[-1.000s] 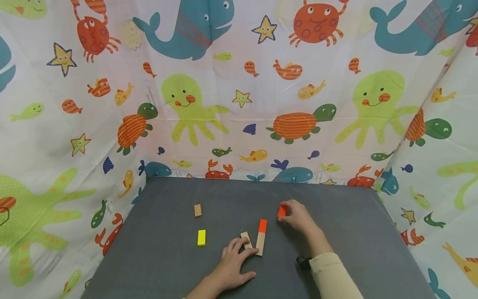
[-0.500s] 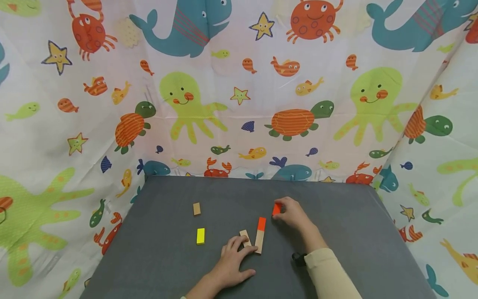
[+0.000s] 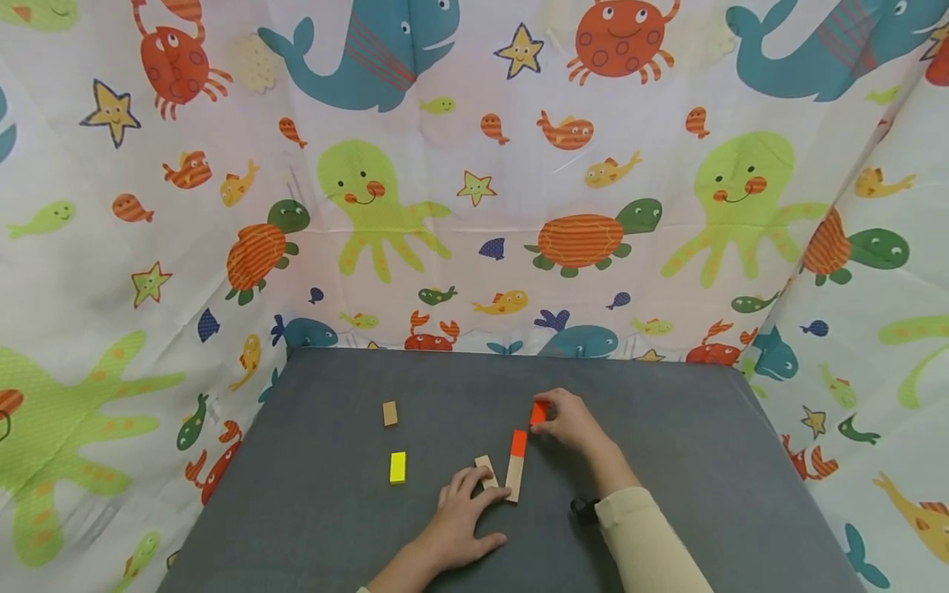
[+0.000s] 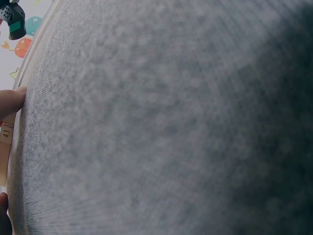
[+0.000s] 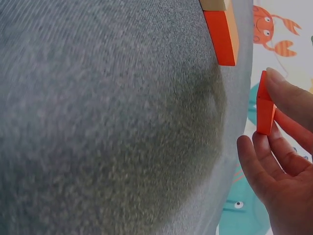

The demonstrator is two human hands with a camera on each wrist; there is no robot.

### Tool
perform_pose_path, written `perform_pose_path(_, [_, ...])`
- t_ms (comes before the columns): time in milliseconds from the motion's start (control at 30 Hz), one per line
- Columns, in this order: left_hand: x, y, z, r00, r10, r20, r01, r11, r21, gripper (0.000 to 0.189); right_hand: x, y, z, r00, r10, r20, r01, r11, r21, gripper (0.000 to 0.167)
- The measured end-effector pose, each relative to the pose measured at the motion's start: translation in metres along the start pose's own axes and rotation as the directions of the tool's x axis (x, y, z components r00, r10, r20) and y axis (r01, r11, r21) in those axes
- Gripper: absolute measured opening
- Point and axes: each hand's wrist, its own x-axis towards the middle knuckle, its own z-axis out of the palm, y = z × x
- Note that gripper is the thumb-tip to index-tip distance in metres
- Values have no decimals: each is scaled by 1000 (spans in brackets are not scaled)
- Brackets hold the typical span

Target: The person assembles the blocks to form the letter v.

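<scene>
In the head view, my right hand pinches an orange block between thumb and fingers, just beyond a second orange block. The right wrist view shows the held block upright, raised off the grey cloth. That second orange block lies end to end with a plain wooden block. To its left, another wooden block lies slanted, its near end hidden by fingers. My left hand rests with spread fingers over the near ends of both wooden blocks.
A yellow block lies left of my hands, with a small wooden block farther back. They lie on a grey cloth-covered table. A curtain printed with sea animals hangs behind and at the sides.
My right hand has carried the orange block leftward, closer to the orange block at the end of the row. My left hand stays in place on the wooden blocks.
</scene>
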Motion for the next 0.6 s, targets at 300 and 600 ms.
perform_pose_path(300, [0,1,-2,1000,-3,5,3,1000,-5,60,5,-3,7,1000,16,17,-16,1000,0,56])
perform_pose_path(600, [-1,1,-2,1000,4,2,-4,1000,-7,60,10,-5,13,999,24,23,-24,1000,1,56])
